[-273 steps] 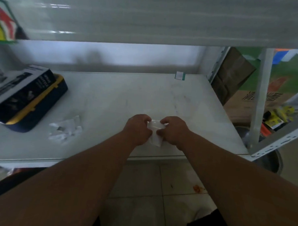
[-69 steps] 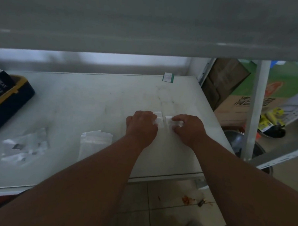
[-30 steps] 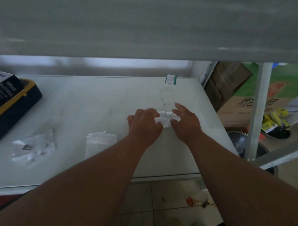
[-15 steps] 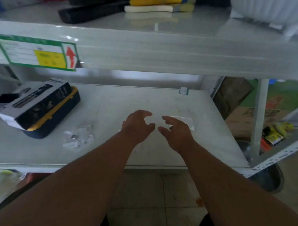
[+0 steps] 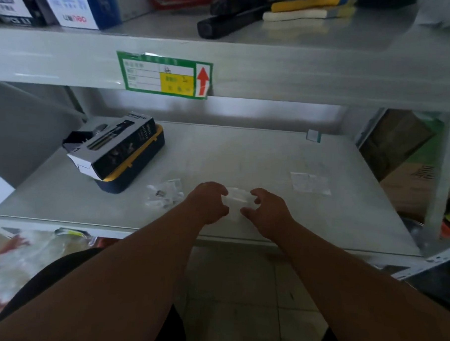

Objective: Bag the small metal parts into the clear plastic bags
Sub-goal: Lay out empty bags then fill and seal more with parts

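Observation:
A small stack of clear plastic bags (image 5: pixel 237 199) lies near the front edge of the grey shelf (image 5: pixel 245 155). My left hand (image 5: pixel 209 203) curls its fingers and thumb at the stack's left edge. My right hand (image 5: pixel 267 211) curls around its right edge, thumb low at the front. To the left sits a crumpled pile of clear bags with small metal parts (image 5: pixel 165 194) showing through. A flat clear bag (image 5: pixel 309 183) lies alone further back on the right.
A black box on a navy and yellow case (image 5: pixel 117 150) stands at the back left. An upper shelf beam with a green label (image 5: pixel 163 76) hangs overhead. A white upright post (image 5: pixel 442 180) bounds the right side, with cardboard boxes (image 5: pixel 409 183) behind it.
The filled bag has been laid down at the back right. Both hands came back toward me and closed on the stack of bags. The camera has tilted upward.

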